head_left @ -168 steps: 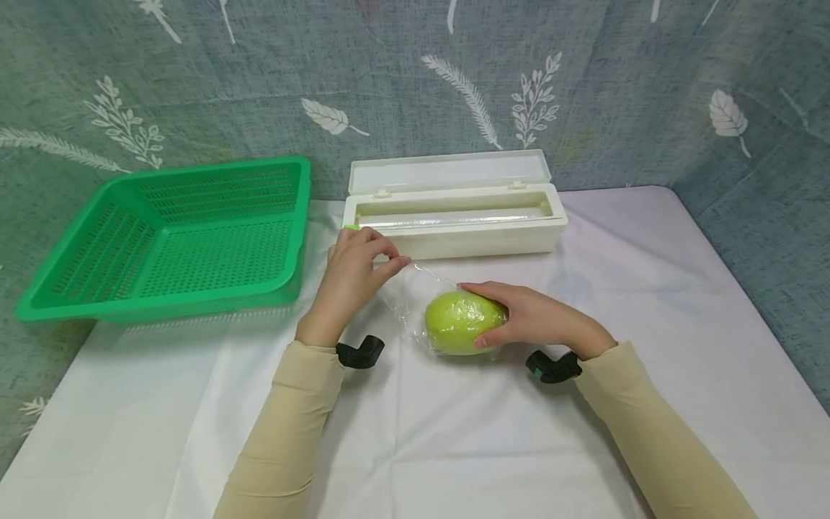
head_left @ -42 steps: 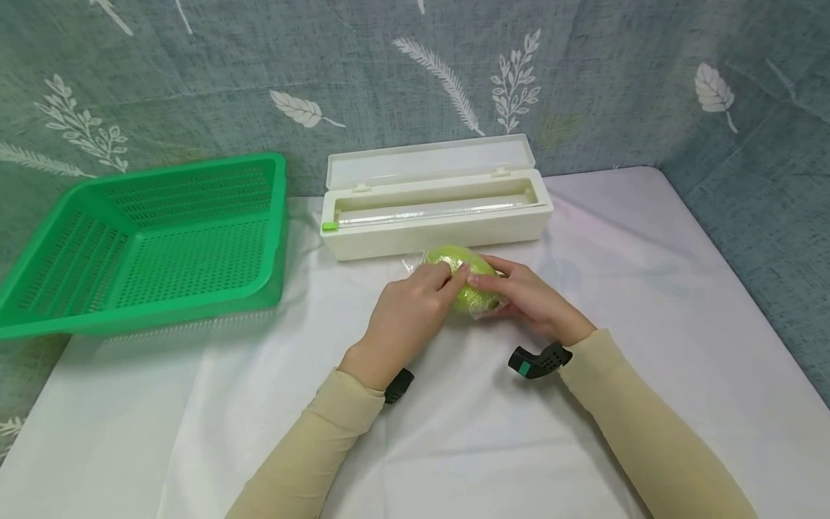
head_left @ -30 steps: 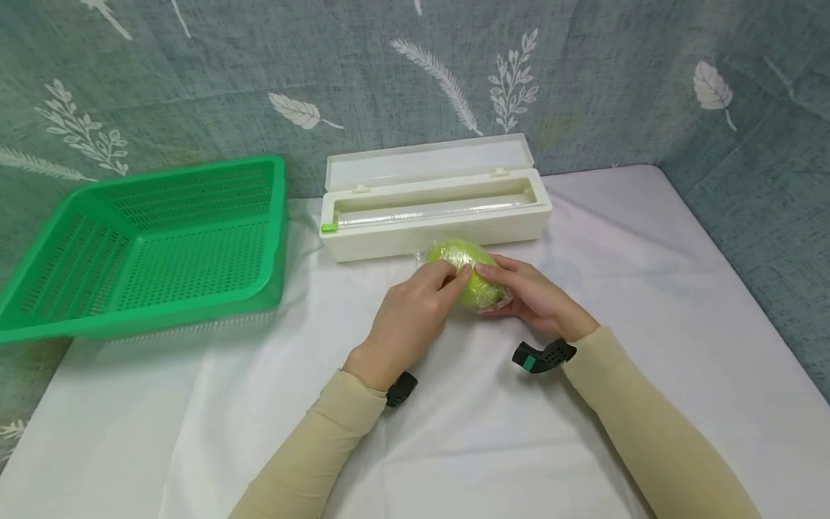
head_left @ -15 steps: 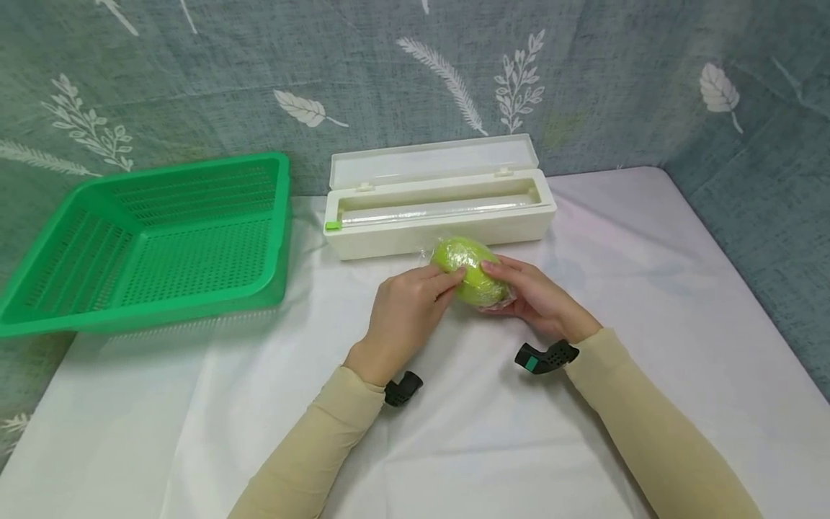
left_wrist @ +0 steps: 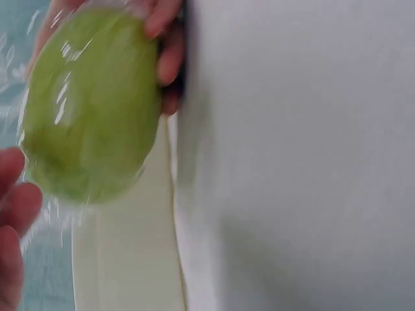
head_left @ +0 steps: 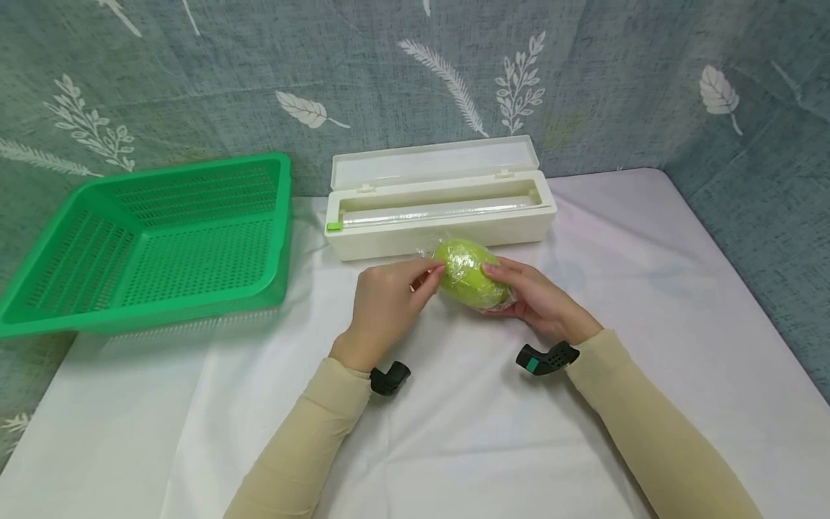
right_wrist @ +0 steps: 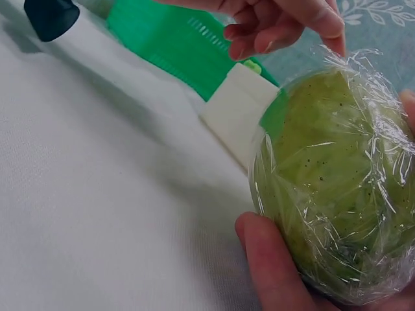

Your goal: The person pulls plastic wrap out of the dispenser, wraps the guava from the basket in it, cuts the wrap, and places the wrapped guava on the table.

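In the head view a light green oval fruit (head_left: pixel 473 277), wrapped in crinkled cling film (right_wrist: pixel 379 129), is held in front of the white box. My right hand (head_left: pixel 541 297) grips the fruit's right end, its thumb on top and its other fingers underneath. At the left end my left hand (head_left: pixel 389 297) has thumb and index finger together at the loose edge of the film, pinching it. The right wrist view shows small dark specks on the fruit and a tuft of film by the left fingertips (right_wrist: pixel 327 23).
Behind the fruit stands a white cling film box (head_left: pixel 447 234), lid up, with a film roll (head_left: pixel 434 213) inside and a green slider (head_left: pixel 333 226) at its left end. A green plastic basket (head_left: pixel 279 238) sits to the left on the white tablecloth (head_left: pixel 467 447). A patterned grey-green curtain hangs behind.
The fruit has been lifted and tilted closer to the box since the oldest frame. Over the last half second my left fingers have slid left off the fruit's top to its left end.
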Motion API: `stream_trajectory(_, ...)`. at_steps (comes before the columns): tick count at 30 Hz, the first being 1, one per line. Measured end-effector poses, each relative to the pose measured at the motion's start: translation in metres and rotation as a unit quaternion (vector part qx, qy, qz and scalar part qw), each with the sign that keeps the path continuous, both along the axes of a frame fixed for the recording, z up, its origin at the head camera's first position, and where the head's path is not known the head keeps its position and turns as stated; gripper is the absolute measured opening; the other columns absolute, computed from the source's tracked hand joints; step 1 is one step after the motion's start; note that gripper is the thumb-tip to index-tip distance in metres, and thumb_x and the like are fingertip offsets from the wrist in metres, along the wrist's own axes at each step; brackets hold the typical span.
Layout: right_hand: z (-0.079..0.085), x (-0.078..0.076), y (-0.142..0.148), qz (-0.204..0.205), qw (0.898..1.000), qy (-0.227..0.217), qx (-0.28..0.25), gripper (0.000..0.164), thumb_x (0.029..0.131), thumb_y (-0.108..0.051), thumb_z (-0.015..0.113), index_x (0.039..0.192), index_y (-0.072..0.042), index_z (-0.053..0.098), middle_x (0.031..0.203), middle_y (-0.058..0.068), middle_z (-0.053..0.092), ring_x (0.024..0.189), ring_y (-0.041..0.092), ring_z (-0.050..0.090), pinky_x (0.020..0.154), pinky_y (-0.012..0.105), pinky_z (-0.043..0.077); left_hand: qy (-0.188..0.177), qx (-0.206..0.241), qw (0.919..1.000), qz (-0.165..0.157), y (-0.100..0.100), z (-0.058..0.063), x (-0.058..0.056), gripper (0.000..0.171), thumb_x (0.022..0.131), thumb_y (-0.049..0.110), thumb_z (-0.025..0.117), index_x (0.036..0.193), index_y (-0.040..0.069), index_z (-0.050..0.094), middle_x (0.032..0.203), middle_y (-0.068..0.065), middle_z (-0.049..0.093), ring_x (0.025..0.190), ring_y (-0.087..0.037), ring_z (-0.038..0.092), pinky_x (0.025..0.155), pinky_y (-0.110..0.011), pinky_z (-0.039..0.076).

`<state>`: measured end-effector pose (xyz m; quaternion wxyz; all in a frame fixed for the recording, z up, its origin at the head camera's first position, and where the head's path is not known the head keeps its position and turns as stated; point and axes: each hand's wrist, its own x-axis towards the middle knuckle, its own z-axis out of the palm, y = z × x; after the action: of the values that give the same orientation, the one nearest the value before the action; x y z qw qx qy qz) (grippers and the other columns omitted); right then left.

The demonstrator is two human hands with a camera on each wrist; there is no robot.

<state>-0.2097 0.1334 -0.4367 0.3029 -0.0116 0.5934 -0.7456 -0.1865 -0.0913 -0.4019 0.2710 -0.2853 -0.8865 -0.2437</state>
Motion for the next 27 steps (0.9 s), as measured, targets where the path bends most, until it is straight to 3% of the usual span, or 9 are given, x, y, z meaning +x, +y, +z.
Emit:
stream_trajectory(6,-0.001,0.0,0.001,0.012,1.0,0.016,0.009,0.063,0.086,-0.034,0.058,0.138,-0.01,0.032,0.125,0.014,0.041,0.103,0.025,0.052,0.081,0.042,0.045,-0.031,0.066,0.9947,0.073,-0.015,0.001,-0.01,0.016,0.087,0.024,0.056,0.089,0.015,0.069,0.074,0.008,0.063,0.063,-0.002,0.055,0.053,-0.021,0.041)
stream_trajectory(10,-0.003,0.0,0.002,0.034,0.998,0.04,0.021,0.06,0.087,-0.03,0.057,0.137,-0.011,0.032,0.123,0.014,0.042,0.1,0.023,0.052,0.079,0.04,0.047,-0.093,0.098,0.9861,0.098,-0.02,0.0,-0.014,0.022,0.089,0.029,0.053,0.098,0.014,0.067,0.089,0.006,0.064,0.073,-0.006,0.058,0.06,-0.024,0.045)
stream_trajectory(13,-0.004,0.001,0.003,0.047,0.997,0.054,0.028,0.059,0.087,-0.028,0.057,0.138,-0.012,0.032,0.121,0.013,0.044,0.098,0.022,0.053,0.077,0.038,0.047,-0.181,0.117,0.9719,0.094,-0.023,0.0,-0.016,0.033,0.09,0.04,0.048,0.108,0.016,0.064,0.097,0.006,0.064,0.081,-0.007,0.058,0.066,-0.026,0.045)
stream_trajectory(16,-0.004,0.001,0.003,0.056,0.996,0.064,0.036,0.06,0.087,-0.026,0.058,0.138,-0.012,0.031,0.12,0.014,0.045,0.096,0.022,0.054,0.075,0.036,0.048,-0.278,0.125,0.9489,0.081,-0.025,-0.001,-0.017,0.044,0.087,0.055,0.042,0.111,0.023,0.061,0.096,0.009,0.063,0.081,-0.009,0.059,0.066,-0.029,0.045)
stream_trajectory(19,-0.004,0.001,0.003,0.06,0.995,0.069,0.044,0.061,0.086,-0.025,0.059,0.139,-0.013,0.031,0.121,0.015,0.043,0.095,0.022,0.054,0.074,0.035,0.048,-0.338,0.116,0.9314,0.068,-0.026,-0.001,-0.017,0.047,0.081,0.065,0.042,0.105,0.028,0.06,0.089,0.011,0.061,0.074,-0.01,0.059,0.06,-0.031,0.045)
stream_trajectory(21,-0.004,0.001,0.002,0.06,0.994,0.071,0.049,0.062,0.085,-0.025,0.059,0.139,-0.014,0.03,0.122,0.015,0.041,0.095,0.022,0.054,0.074,0.035,0.047,-0.354,0.107,0.9277,0.051,-0.027,-0.001,-0.017,0.041,0.079,0.063,0.047,0.098,0.029,0.059,0.084,0.011,0.06,0.07,-0.012,0.059,0.058,-0.032,0.044)
stream_trajectory(27,-0.002,0.002,0.0,0.058,0.992,0.083,0.071,0.063,0.084,-0.025,0.061,0.139,-0.015,0.031,0.124,0.014,0.041,0.094,0.021,0.052,0.072,0.032,0.046,-0.348,0.095,0.9327,-0.012,-0.028,-0.001,-0.017,0.013,0.085,0.034,0.058,0.088,0.022,0.056,0.073,0.005,0.058,0.059,-0.018,0.058,0.052,-0.032,0.044)
